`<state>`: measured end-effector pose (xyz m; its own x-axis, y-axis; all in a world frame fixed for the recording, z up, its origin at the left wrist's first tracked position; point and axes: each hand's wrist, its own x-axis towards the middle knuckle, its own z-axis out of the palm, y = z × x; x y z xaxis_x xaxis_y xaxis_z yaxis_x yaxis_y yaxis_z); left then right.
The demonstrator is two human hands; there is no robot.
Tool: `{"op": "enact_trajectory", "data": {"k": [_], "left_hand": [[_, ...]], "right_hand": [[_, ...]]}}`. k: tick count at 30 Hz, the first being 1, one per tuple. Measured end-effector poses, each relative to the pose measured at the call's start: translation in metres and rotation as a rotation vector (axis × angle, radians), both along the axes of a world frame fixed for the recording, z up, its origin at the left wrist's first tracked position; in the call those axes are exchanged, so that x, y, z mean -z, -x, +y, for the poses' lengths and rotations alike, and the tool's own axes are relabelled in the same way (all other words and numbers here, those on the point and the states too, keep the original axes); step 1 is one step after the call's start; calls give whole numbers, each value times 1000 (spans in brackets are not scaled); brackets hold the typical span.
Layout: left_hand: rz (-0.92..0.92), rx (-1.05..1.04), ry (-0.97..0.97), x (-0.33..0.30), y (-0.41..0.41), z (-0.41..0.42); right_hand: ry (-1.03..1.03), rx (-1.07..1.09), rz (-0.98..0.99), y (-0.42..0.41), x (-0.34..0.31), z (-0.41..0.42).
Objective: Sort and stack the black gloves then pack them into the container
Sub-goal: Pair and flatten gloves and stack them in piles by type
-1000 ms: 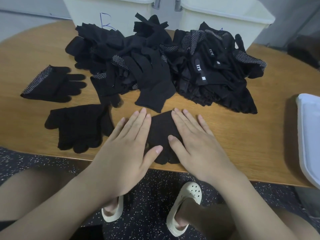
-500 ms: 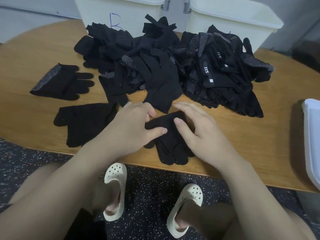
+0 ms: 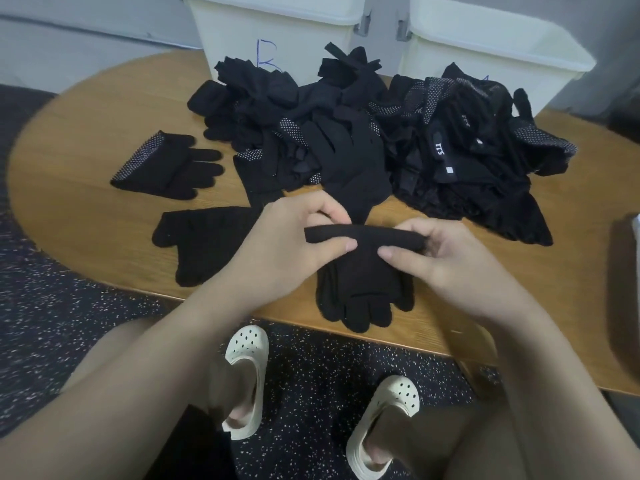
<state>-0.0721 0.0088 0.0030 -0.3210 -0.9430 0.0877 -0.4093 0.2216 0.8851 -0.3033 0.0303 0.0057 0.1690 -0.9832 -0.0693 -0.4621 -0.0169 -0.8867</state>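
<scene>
On the oval wooden table (image 3: 104,209), a big heap of black fabric gloves (image 3: 374,147) lies before two cream plastic bins (image 3: 284,32). Near the table's front edge, a black knit glove (image 3: 363,289) hangs fingers-down, its cuff pinched between thumb and curled fingers of the left hand (image 3: 294,244) and the right hand (image 3: 446,261).

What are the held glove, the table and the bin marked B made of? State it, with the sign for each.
Held glove: soft black knit fabric, matte; it folds limply between the left hand and right hand.
Table: wood or wood-look laminate, smooth with visible grain.
Bin marked B: cream plastic, seemingly; smooth moulded walls.
</scene>
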Motion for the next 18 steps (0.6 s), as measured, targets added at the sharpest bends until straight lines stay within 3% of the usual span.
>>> {"op": "enact_trajectory", "data": {"k": [3, 7, 10, 18], "left_hand": [[221, -97, -87, -5, -11, 4], [363, -130, -246, -10, -33, 13], [410, -182, -248, -15, -56, 19], [355, -408, -158, -6, -123, 19]], "right_hand": [[-36, 7, -253, -9, -6, -1], [-43, 4, -408, -38, -7, -5], [-60, 35, -495, -67, -7, -9], [-52, -31, -354, -132, 7, -19]]}}
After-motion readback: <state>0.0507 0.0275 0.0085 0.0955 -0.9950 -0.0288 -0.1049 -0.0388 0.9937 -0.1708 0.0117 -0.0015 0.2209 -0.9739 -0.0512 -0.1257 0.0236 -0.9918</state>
